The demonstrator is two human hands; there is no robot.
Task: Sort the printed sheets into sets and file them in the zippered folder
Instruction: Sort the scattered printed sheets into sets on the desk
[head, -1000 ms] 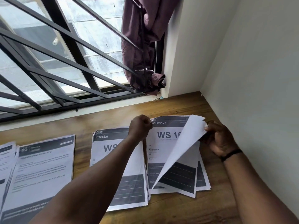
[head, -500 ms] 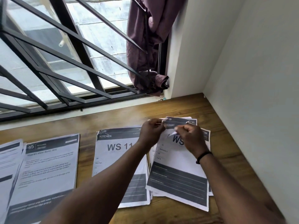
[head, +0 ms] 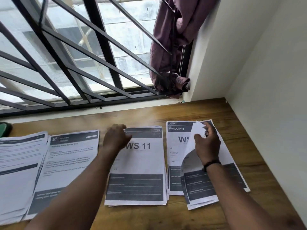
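Observation:
Several stacks of printed sheets lie on the wooden table (head: 249, 146). My left hand (head: 116, 138) sits with curled fingers on the top left corner of the middle stack, headed WS 11 (head: 137, 165), and seems to pinch it. My right hand (head: 206, 143) holds the top edge of a loose sheet (head: 197, 183), curled up off the right stack. Under it, that stack's top page reads BALCONY 2 (head: 176, 146). No zippered folder is in view.
Two more stacks lie to the left: one headed KITCHEN (head: 71, 163) and one at the frame edge (head: 20, 163). A dark green object (head: 5, 128) sits at the far left. The window grille (head: 99, 63), a purple cloth (head: 169, 47) and the white wall (head: 265, 80) bound the table.
My left hand has left the right stack's corner and moved onto the WS 11 stack. My right hand has peeled the top sheet back, baring the BALCONY 2 page.

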